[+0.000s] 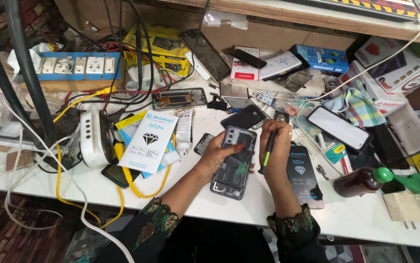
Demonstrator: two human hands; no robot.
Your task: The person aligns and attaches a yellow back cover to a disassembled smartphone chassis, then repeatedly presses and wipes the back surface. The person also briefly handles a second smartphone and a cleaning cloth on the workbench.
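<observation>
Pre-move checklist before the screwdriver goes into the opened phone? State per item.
1. Opened grey phone with its back cover off steadied: ok, left hand lies on it.
2. Black screwdriver with green band gripped: ok, in right hand.
3. Tip seated on a screw: cannot tell, too small.
4. Phone flat on the white worktable: ok.
5. Space beside the phone: not ok, black flat packet with a diamond print lies close by the right hand.
6. Dark red bottle with green cap: ok, lying apart from both hands.
</observation>
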